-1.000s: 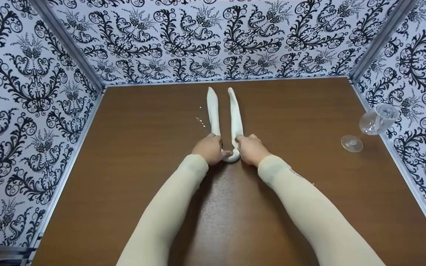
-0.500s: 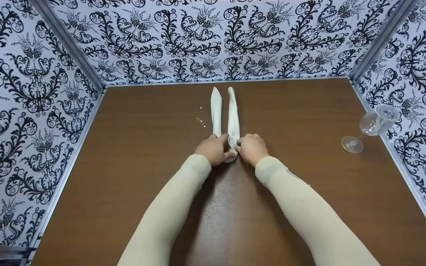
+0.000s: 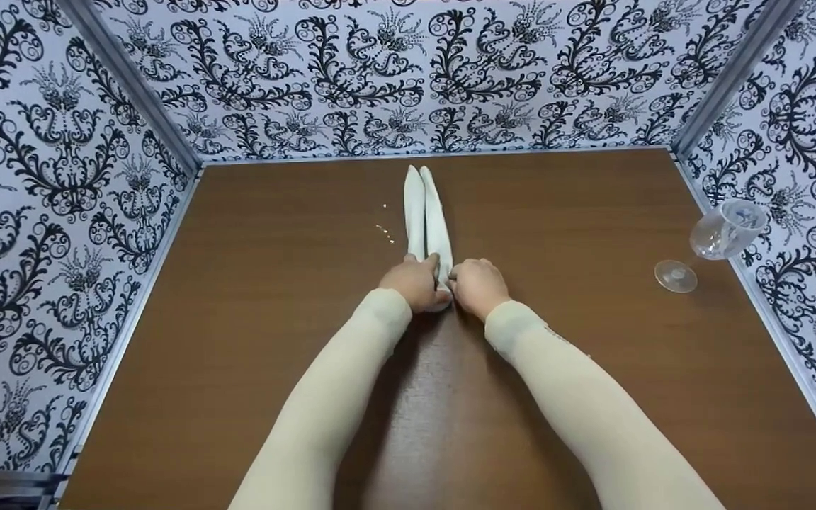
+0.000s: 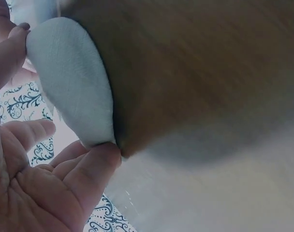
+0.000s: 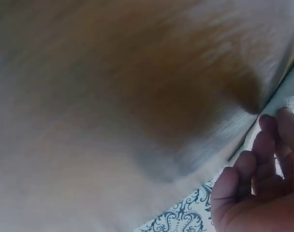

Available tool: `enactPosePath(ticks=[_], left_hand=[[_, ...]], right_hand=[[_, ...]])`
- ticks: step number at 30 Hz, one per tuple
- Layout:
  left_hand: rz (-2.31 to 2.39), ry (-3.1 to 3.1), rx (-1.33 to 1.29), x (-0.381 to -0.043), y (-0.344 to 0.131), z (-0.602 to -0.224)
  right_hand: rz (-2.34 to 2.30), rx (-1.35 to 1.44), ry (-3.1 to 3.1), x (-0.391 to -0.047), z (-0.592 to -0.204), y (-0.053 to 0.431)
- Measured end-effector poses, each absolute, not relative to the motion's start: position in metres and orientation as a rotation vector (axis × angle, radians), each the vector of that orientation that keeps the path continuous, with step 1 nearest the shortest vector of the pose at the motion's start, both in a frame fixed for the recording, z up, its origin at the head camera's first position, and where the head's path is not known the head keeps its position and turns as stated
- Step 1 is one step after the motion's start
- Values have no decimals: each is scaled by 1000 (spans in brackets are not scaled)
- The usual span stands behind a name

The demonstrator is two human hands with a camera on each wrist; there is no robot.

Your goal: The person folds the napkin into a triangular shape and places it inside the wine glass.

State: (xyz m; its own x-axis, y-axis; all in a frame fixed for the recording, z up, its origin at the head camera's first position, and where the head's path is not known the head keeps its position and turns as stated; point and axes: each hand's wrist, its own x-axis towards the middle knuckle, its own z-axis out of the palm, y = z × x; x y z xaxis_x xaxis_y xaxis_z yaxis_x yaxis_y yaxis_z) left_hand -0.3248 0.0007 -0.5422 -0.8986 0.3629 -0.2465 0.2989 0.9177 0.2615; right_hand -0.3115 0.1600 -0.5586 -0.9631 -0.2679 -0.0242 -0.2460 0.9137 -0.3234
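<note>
A white cloth napkin (image 3: 438, 230), rolled into a long strip and doubled, lies on the table with its two ends side by side pointing at the back wall. My left hand (image 3: 414, 283) holds it near the bend, thumb and fingers on opposite sides of the rounded fold, as the left wrist view shows on the cloth (image 4: 72, 79). On the other side, my right hand (image 3: 480, 287) has its fingers curled and pinches the napkin's right edge. In the right wrist view its fingertips meet the cloth (image 5: 293, 87). Part of the bend is hidden under the left hand.
A stemmed wine glass (image 3: 721, 230) stands near the table's right edge. Small white crumbs (image 3: 384, 232) lie left of the napkin. Patterned panels (image 3: 394, 85) enclose the brown table (image 3: 273, 283) at the back and both sides.
The napkin's right half has swung left against the left half, closing the gap between them. Both hands have come slightly nearer each other. The glass has stayed put.
</note>
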Motion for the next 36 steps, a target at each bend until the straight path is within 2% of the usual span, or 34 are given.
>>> enactPosePath(ticks=[14, 20, 27, 36], left_hand=[[115, 2703, 505, -329, 6, -532], [44, 2681, 515, -326, 12, -530], [57, 2671, 578, -315, 11, -528], [152, 2746, 433, -307, 12, -529]], right_hand=[[-513, -568, 2755, -312, -557, 178], [-662, -389, 2871, -308, -547, 202], [-961, -82, 3137, -305, -525, 262], [-1560, 213, 3683, -272, -493, 320]])
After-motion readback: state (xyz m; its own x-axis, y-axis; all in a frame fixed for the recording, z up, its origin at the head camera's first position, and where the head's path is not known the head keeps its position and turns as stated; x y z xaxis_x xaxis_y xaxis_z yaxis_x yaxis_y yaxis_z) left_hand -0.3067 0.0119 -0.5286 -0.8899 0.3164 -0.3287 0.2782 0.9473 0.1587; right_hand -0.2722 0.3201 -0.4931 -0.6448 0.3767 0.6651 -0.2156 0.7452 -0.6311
